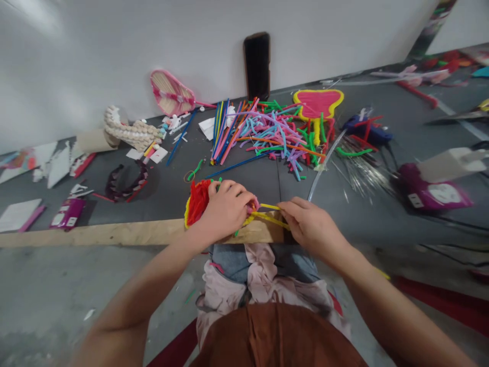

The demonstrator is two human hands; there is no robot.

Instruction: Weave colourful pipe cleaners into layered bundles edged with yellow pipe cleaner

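Note:
A red pipe-cleaner craft (197, 204) with a yellow rim lies at the front edge of the table. My left hand (228, 208) is curled over it and grips it, hiding much of its middle. Yellow pipe cleaners (269, 206) stretch out from the craft's right end, beside a small pink part (252, 205). Closed in a pinch, my right hand (311, 224) holds the yellow strands at their right ends. Bits of green show between and below the fingers of my left hand.
Behind my hands lies a pile of coloured pipe cleaners (267, 130). A phone (256, 66) leans on the wall. Also on the table are a pink-and-yellow fan shape (319, 103), a dark headband (126, 188), a glue gun (369, 130) and purple packs (68, 213).

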